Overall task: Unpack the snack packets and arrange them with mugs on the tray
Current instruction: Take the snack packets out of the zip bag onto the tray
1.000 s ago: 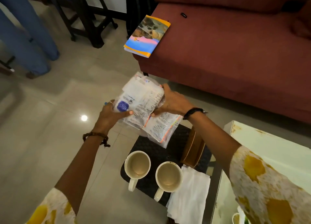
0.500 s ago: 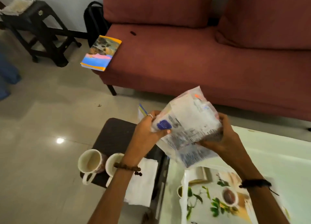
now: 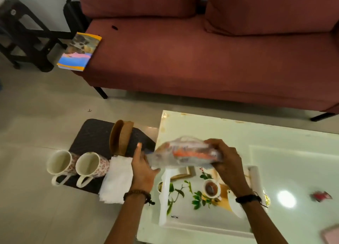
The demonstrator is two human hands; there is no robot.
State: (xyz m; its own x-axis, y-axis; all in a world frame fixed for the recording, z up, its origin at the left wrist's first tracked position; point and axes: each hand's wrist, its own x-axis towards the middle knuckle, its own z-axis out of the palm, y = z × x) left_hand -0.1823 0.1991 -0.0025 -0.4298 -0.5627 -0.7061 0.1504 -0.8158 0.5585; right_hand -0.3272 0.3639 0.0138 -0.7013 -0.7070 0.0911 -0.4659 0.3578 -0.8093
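While both hands hold it above the tray's far edge, the snack packet bundle (image 3: 185, 154) reads as crinkly clear plastic with orange print inside, blurred. Left to right:

- Black plastic stool (image 3: 27, 36) at 10 o'clock, on pale glossy floor tiles.
- Two mugs (image 3: 60, 165) (image 3: 91, 167), cream inside, floral outside, handles toward the camera, side by side on a dark textured low stand (image 3: 91, 135) at 8 o'clock.
- Stack of white paper napkins (image 3: 117, 179) just right of the mugs, on the same stand; a brown curved holder (image 3: 120, 137) stands upright behind them.
- Colourful book (image 3: 78, 51) overhangs the left corner of the maroon fabric sofa (image 3: 201, 60) at 12 o'clock.
- Left hand (image 3: 142, 167), beaded bracelet on wrist: index finger straight, other fingers and thumb pinching the bundle's left end.
- Right hand (image 3: 227, 163), black band on wrist: fingers curled over the bundle's right end.
- White rectangular tray (image 3: 183, 223), leaf and teacup print, lies on the glossy white tabletop (image 3: 284, 152).
- Small red wrapper (image 3: 321, 196) on the tabletop at 4 o'clock, well apart from the tray.
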